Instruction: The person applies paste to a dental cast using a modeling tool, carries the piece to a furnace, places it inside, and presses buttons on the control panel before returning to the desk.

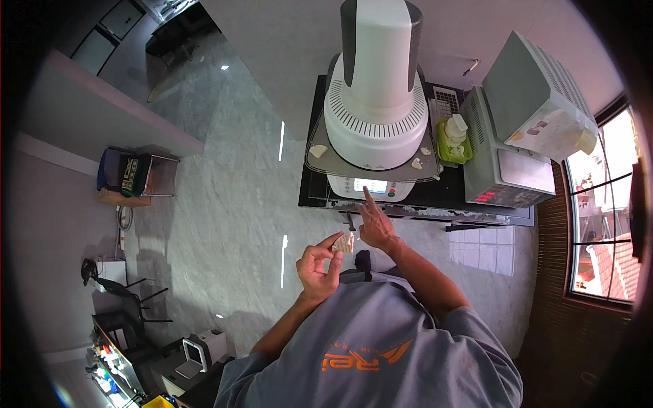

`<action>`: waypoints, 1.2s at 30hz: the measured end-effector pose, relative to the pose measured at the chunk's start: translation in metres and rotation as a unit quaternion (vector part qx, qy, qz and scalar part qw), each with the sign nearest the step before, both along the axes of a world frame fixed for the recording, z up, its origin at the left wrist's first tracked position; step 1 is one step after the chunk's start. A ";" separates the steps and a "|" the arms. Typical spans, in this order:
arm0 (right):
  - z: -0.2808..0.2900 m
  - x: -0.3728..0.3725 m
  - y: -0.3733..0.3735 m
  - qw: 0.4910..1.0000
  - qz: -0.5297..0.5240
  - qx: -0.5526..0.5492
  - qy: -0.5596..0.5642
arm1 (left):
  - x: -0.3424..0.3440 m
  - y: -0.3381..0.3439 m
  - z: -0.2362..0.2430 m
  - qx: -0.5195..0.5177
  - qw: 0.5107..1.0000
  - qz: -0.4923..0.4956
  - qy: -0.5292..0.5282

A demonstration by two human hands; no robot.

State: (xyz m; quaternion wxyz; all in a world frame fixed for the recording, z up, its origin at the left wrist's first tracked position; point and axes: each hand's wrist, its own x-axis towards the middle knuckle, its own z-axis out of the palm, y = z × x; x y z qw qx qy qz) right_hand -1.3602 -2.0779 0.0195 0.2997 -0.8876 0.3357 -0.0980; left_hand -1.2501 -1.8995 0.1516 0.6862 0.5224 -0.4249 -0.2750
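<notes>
My left hand [315, 273] pinches a small flat beige piece with fine ridges [344, 245] between thumb and fingers. It is held low in front of my body, away from the counter. My right hand [376, 226] reaches forward with the index finger stretched out. That fingertip is at the lower edge of a lit screen [378, 185] on a control panel; I cannot tell whether it touches. Above the panel stands a white furnace-like machine [375, 129] with a round slotted body and a tall column. Several off-white chunks [416, 164] lie on its dark side plate.
A black counter [314, 187] carries the machine. To its right are a green basket [450, 151] with white items and a grey box unit [507, 180] with a red display, another grey box above it. A window [605, 217] is far right; a chair [129, 296] stands far left.
</notes>
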 end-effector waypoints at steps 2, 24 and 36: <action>-0.002 -0.002 0.001 0.999 0.012 -0.040 -0.023 | 0.000 0.000 0.000 0.002 1.000 0.000 0.003; 0.000 -0.011 0.003 1.000 0.006 -0.021 -0.017 | -0.008 -0.004 -0.001 -0.007 1.000 0.000 0.002; 0.013 -0.008 0.002 1.000 0.004 -0.004 -0.023 | -0.009 0.000 -0.003 -0.001 1.000 0.007 0.005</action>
